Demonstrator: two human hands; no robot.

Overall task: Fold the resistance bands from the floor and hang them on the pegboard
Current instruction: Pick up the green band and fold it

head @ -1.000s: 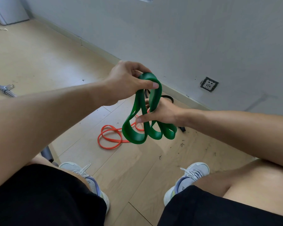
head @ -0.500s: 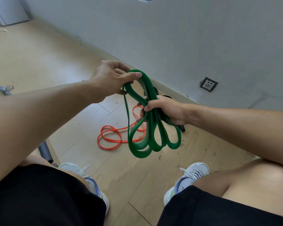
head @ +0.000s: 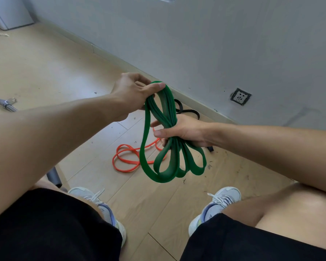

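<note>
Green band: gathered into several loops, held above the floor, in front of the wall socket.
Change: a second ago the coils were short and bunched; now they hang longer, top bend raised.
Left hand: thumb and fingers pinch the top bend.
Right hand: fingers curled round the bundle's waist.
Meaning: fold nearly set, judged; hanging not yet begun.
Orange band: on the floor, nearer the person than the socket.
Black band: by the wall, left of the socket.

Folded green band in left hand and right hand.
</note>
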